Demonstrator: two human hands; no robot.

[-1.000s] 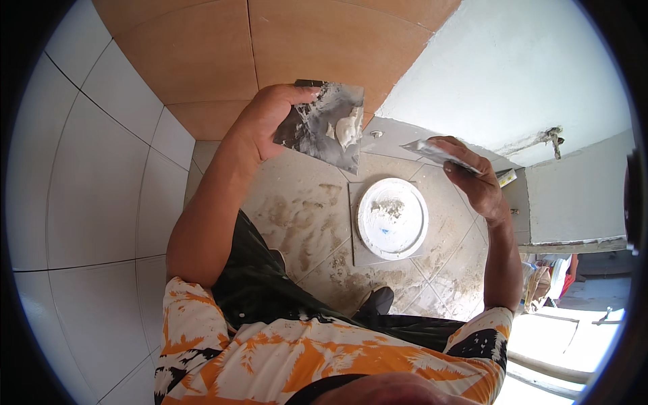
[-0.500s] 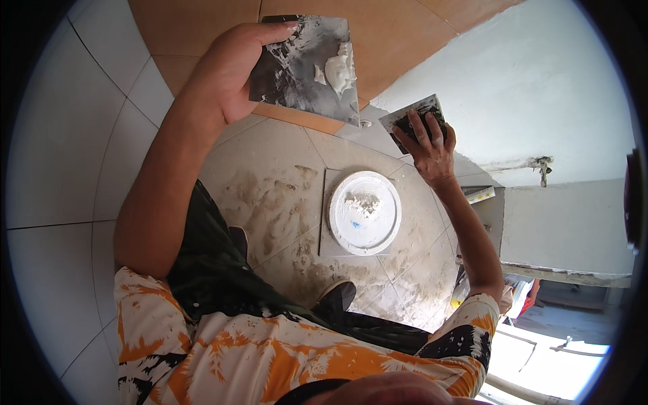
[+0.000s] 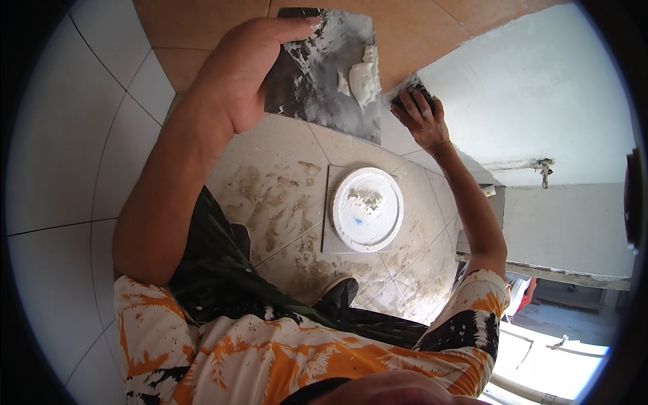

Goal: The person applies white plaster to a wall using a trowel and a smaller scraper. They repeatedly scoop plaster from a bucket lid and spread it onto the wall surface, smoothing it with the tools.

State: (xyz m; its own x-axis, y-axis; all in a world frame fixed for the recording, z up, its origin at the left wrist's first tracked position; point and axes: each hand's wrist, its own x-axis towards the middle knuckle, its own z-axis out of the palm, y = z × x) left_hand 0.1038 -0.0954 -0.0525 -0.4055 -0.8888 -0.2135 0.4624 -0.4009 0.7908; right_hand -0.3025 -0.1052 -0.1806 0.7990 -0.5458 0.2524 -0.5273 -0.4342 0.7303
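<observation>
My left hand (image 3: 246, 74) grips a flat grey plate (image 3: 317, 88), its thumb lying over the upper left corner. White paste (image 3: 365, 84) sits in a thick lump near the plate's right edge, with smears over the rest. Farther right, my right hand (image 3: 424, 120) is closed over a small flat trowel (image 3: 413, 94) with a dark grip. The fingers hide most of that trowel, which is at the lower left border of the white wall (image 3: 520, 101); whether it touches the wall I cannot tell.
A round white bucket (image 3: 366, 233) with paste on its top stands on a square tile (image 3: 327, 229) on the stained floor. Orange-brown tiles (image 3: 209, 20) line the far wall, pale tiles (image 3: 54, 135) the left. A pipe stub (image 3: 544, 169) juts from the right wall.
My right hand has moved up and slightly left with the trowel, which now shows less of its face. My left hand and the plate have shifted a little to the right.
</observation>
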